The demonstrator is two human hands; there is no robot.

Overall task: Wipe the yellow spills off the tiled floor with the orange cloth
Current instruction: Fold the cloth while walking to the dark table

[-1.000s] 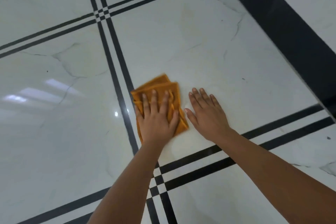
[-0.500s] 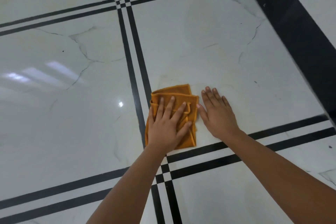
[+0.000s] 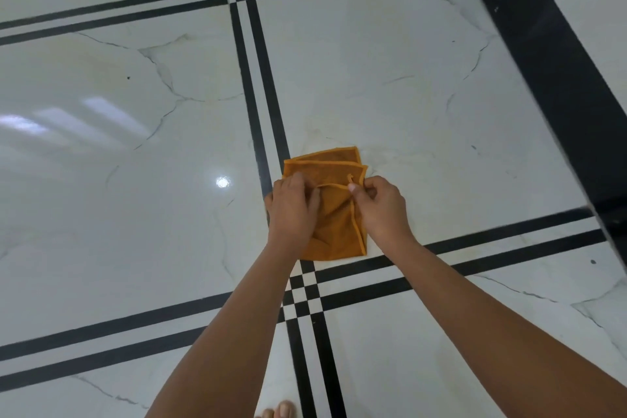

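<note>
floor [image 3: 390, 54]: white marbled tiles, glossy, split by paired black grout bands; one crossing just below the cloth, another up near the top edge. Wide black strip running down the right edge.
spills [image 3: 369, 13]: faint yellowish haze on the tile beyond the cloth, toward the top crossing; similar tint on the upper-left tile. Low contrast, extent hard to call. Judged not yet done.
orange cloth [image 3: 334, 234]: lying on the floor in the near-left corner of the centre tile, left edge beside the vertical black bands, near edge just above the horizontal bands. Folded into layers, two hemmed edges fanned out at the far end. Long axis near-to-far, roughly parallel to the vertical bands.
left hand [image 3: 293, 210]: over the cloth's left edge, fingers curled down onto the top layer; closed on fabric, probably pinching, contact hidden under the knuckles.
right hand [image 3: 383, 207]: at the cloth's right edge, thumb and forefinger pinched shut on the top layer's hem, lifting it slightly.
key relation: cloth directly between both hands, equally near each; free layers pointing away from the body, remaining haze further along that same axis.
step (judgement): refolding for a clean face, not wiping.
next (judgement): flatten, press, push forward along long axis.
risk: loose layers bunching, smearing instead of lifting.
</note>
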